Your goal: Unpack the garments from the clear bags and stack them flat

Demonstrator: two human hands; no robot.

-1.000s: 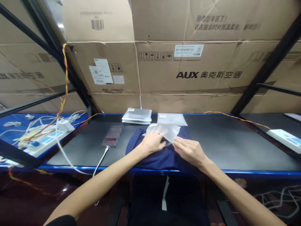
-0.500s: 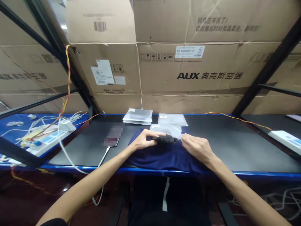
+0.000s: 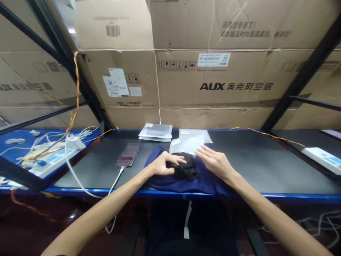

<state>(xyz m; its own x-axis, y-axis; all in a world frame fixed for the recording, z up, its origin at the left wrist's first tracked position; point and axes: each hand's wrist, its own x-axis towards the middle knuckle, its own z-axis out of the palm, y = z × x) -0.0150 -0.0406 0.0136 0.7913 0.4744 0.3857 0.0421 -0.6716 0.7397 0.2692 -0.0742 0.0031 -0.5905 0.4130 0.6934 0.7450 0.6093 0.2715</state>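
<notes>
My left hand [image 3: 166, 163] grips a folded black cloth item [image 3: 186, 166] between thumb and fingers, low over a dark blue cloth [image 3: 165, 185]. My right hand [image 3: 214, 160] is at the lower right edge of a translucent plastic bag [image 3: 186, 143], its fingers closed on that edge and slightly blurred. The bag has a small white label and lies just behind the black item, partly overlapping a second translucent bag [image 3: 206, 135]. Exactly what the black item is cannot be made out.
A stack of translucent bags [image 3: 156, 132] lies at the back. To the left, a phone [image 3: 128, 154] is on a white charging cable. Power strips [image 3: 57, 156] with tangled wires stand far left, another strip [image 3: 323, 158] far right. Cardboard [image 3: 186, 117] walls the back between black posts.
The black item has come nearer to me and lies flatter, with my left hand slightly lower. My right hand has moved left along the bag, whose label now shows.
</notes>
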